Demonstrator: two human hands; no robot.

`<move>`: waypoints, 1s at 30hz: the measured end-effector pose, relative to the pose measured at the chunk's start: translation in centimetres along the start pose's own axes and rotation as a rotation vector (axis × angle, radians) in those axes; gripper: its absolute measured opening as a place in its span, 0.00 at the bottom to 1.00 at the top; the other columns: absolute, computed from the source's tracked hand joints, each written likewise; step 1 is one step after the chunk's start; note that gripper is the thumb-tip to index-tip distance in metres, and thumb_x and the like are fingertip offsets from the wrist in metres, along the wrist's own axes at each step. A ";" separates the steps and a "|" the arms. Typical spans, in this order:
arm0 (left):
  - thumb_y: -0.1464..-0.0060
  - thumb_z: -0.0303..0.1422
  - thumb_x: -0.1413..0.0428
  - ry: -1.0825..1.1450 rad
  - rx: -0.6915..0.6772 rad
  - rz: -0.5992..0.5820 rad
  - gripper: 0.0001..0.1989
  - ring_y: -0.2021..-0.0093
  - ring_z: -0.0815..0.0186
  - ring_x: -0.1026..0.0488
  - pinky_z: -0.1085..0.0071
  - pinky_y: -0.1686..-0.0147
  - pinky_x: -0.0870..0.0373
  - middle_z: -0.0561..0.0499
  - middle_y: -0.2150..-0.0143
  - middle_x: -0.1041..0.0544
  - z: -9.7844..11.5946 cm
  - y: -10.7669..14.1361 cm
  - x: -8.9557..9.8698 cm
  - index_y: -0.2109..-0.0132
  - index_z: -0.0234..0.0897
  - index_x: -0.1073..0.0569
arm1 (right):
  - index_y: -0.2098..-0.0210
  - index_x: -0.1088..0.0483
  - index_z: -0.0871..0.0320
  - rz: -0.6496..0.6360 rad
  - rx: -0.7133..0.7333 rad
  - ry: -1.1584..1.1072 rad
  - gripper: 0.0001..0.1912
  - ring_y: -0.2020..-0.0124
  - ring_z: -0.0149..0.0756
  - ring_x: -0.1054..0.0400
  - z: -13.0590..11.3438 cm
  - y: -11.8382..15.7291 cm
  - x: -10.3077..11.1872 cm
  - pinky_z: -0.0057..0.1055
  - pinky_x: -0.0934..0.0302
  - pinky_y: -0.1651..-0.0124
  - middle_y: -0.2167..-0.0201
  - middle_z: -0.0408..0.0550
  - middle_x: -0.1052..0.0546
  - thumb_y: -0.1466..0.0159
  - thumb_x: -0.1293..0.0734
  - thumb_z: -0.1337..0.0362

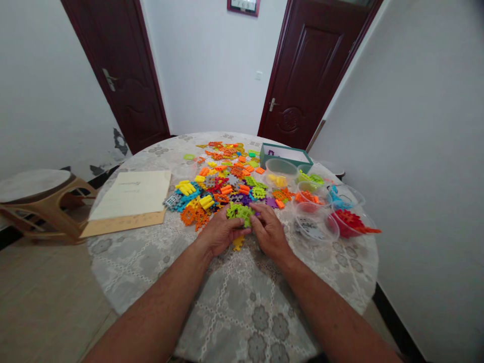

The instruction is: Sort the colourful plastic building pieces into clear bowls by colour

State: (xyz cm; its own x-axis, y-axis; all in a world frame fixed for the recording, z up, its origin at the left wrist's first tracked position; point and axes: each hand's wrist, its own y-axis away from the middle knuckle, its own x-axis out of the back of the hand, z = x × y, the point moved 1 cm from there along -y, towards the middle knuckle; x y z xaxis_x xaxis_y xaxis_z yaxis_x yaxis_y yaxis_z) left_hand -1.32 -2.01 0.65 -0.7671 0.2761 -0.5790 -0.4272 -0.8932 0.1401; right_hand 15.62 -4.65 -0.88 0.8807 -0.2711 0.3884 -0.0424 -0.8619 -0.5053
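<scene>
Partly hidden green pc point(237, 213) betw. L-hand point(223, 232), R-hand point(269, 233)

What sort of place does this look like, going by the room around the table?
Probably a room in a private home: dark red panelled doors, a round table with a patterned cloth, and a low wooden stool beside it.
</scene>
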 end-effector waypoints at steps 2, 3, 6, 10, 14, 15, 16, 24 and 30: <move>0.52 0.20 0.35 0.028 -0.033 0.041 0.23 0.56 0.61 0.19 0.61 0.59 0.15 0.45 0.50 0.20 0.4 -0.1 0.0 0.49 0.37 0.27 | 0.37 0.29 0.52 0.066 -0.032 0.044 0.22 0.48 0.41 0.28 0.7 -0.4 0.7 0.39 0.34 0.44 0.45 0.52 0.24 0.29 0.39 0.62; 0.52 0.20 0.35 0.049 -0.059 0.063 0.22 0.57 0.61 0.19 0.61 0.58 0.15 0.45 0.51 0.20 0.6 -0.1 0.1 0.50 0.37 0.27 | 0.37 0.29 0.53 0.114 -0.059 0.076 0.23 0.49 0.41 0.28 1.2 -0.6 1.2 0.40 0.33 0.43 0.45 0.52 0.24 0.29 0.40 0.63; 0.54 0.18 0.36 0.125 -0.136 0.140 0.21 0.59 0.64 0.20 0.59 0.55 0.15 0.47 0.56 0.19 1.1 -0.4 0.5 0.53 0.36 0.28 | 0.38 0.29 0.56 0.186 -0.112 0.236 0.24 0.50 0.43 0.28 3.2 -1.2 2.6 0.43 0.34 0.42 0.49 0.53 0.22 0.30 0.43 0.66; 0.55 0.17 0.36 0.203 -0.166 0.193 0.20 0.62 0.66 0.20 0.58 0.52 0.15 0.50 0.61 0.20 1.3 -0.7 1.0 0.56 0.38 0.29 | 0.42 0.26 0.60 0.028 -0.105 0.518 0.25 0.46 0.45 0.29 4.7 -1.1 3.2 0.42 0.37 0.39 0.49 0.57 0.22 0.34 0.43 0.71; 0.56 0.16 0.36 0.220 -0.178 0.178 0.25 0.62 0.65 0.20 0.59 0.53 0.15 0.52 0.62 0.20 1.3 -0.8 1.0 0.52 0.39 0.29 | 0.43 0.25 0.62 -0.181 -0.164 0.805 0.21 0.43 0.53 0.32 4.0 -0.6 2.8 0.44 0.40 0.39 0.48 0.62 0.22 0.33 0.36 0.65; 0.57 0.16 0.35 0.221 -0.178 0.175 0.26 0.62 0.65 0.19 0.59 0.53 0.15 0.53 0.63 0.20 1.3 -0.8 0.9 0.52 0.39 0.29 | 0.44 0.25 0.61 -0.225 -0.181 0.851 0.19 0.44 0.54 0.32 3.7 -0.5 2.7 0.45 0.40 0.40 0.48 0.62 0.22 0.33 0.35 0.64; 0.57 0.16 0.35 0.223 -0.176 0.174 0.26 0.62 0.65 0.19 0.59 0.54 0.15 0.52 0.63 0.20 1.3 -0.7 0.8 0.51 0.39 0.28 | 0.45 0.24 0.60 -0.258 -0.194 0.886 0.18 0.45 0.54 0.32 3.4 -0.4 2.5 0.45 0.39 0.41 0.49 0.62 0.22 0.33 0.34 0.63; 0.56 0.17 0.36 0.238 -0.149 0.209 0.17 0.59 0.62 0.19 0.60 0.57 0.15 0.47 0.58 0.19 1.1 -0.9 1.1 0.59 0.35 0.27 | 0.49 0.24 0.58 -0.210 -0.177 0.836 0.14 0.50 0.48 0.30 3.5 -0.6 2.1 0.37 0.39 0.50 0.53 0.58 0.23 0.33 0.34 0.64; 0.54 0.19 0.36 0.158 -0.137 0.187 0.16 0.58 0.61 0.19 0.59 0.57 0.15 0.46 0.57 0.19 0.8 -0.7 1.0 0.58 0.35 0.27 | 0.58 0.23 0.56 -0.007 -0.083 0.409 0.11 0.58 0.42 0.29 2.3 -1.1 2.3 0.37 0.37 0.53 0.61 0.51 0.21 0.29 0.36 0.59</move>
State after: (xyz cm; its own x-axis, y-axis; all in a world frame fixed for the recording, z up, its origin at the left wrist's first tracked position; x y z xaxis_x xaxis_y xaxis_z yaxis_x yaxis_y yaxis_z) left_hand -2.16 -0.77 0.62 -0.7378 0.0530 -0.6730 -0.2084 -0.9661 0.1524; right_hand 18.80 -3.29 -1.23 0.6221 -0.3983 0.6741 -0.0892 -0.8914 -0.4443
